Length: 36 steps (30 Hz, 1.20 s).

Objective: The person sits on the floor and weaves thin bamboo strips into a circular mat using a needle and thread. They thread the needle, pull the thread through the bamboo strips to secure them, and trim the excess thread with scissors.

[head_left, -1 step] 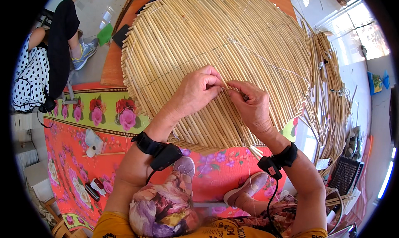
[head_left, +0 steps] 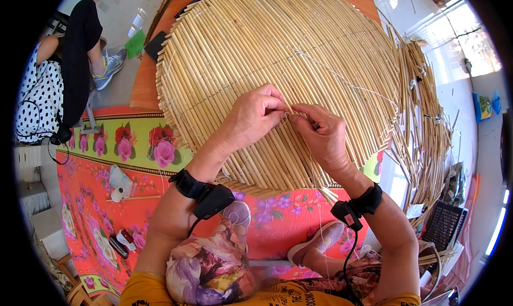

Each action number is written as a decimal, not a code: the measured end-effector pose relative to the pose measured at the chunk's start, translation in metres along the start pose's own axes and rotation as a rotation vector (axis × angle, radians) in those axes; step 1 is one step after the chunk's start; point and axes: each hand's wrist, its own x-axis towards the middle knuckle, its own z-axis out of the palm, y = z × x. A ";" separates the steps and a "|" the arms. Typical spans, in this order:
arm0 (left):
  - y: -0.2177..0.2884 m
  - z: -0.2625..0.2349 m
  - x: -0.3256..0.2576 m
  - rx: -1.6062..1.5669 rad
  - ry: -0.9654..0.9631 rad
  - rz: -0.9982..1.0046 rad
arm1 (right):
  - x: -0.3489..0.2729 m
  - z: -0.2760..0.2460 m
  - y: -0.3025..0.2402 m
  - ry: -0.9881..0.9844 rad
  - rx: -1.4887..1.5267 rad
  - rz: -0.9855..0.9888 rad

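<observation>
A round mat of pale reed stalks (head_left: 240, 55), laid side by side and bound with thin thread, lies in front of me. Over its near half my left hand (head_left: 250, 116) is closed in a pinch, thumb against fingers. My right hand (head_left: 323, 132) pinches close beside it, its fingertips almost meeting the left ones. Between them runs a fine white thread (head_left: 289, 114), looped just above the stalks. Both hands grip this thread, though its exact course under the fingertips is hidden. A loose white thread (head_left: 355, 85) crosses the mat farther right.
The mat rests on an orange-brown board (head_left: 143, 89) and a red flowered cloth (head_left: 149, 194). Loose reed stalks (head_left: 427, 124) are heaped at right near a black crate (head_left: 444, 222). A thread spool (head_left: 118, 192) lies at left. Another person (head_left: 80, 60) sits at far left.
</observation>
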 end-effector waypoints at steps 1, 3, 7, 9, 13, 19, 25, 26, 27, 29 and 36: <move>0.000 0.000 0.000 0.001 0.001 -0.002 | 0.001 0.000 -0.003 -0.001 -0.002 -0.029; 0.000 0.000 0.000 0.006 0.007 0.004 | 0.002 0.002 -0.003 0.000 -0.019 -0.079; 0.000 0.000 0.000 0.014 0.025 0.020 | 0.004 0.006 0.000 0.036 -0.083 -0.156; 0.001 0.001 0.000 0.024 0.031 0.014 | 0.005 0.007 0.002 0.047 -0.116 -0.192; 0.001 0.000 -0.001 -0.035 0.043 -0.012 | 0.003 0.010 0.007 0.041 -0.128 -0.135; 0.001 -0.001 0.000 -0.318 0.080 -0.199 | 0.002 0.009 0.008 0.018 -0.022 -0.036; -0.002 -0.002 0.000 -0.104 0.013 0.057 | 0.003 0.007 0.004 0.004 -0.031 -0.009; -0.002 -0.002 0.000 -0.185 0.032 0.004 | 0.003 0.006 0.004 -0.006 -0.036 0.009; 0.000 -0.003 -0.002 -0.265 0.051 -0.048 | 0.003 0.006 0.004 -0.007 -0.025 0.016; 0.003 -0.005 -0.002 -0.397 0.065 -0.144 | 0.003 0.007 0.005 -0.006 -0.005 0.032; 0.002 -0.006 -0.001 -0.290 0.012 -0.075 | 0.004 0.006 0.005 -0.020 -0.003 0.034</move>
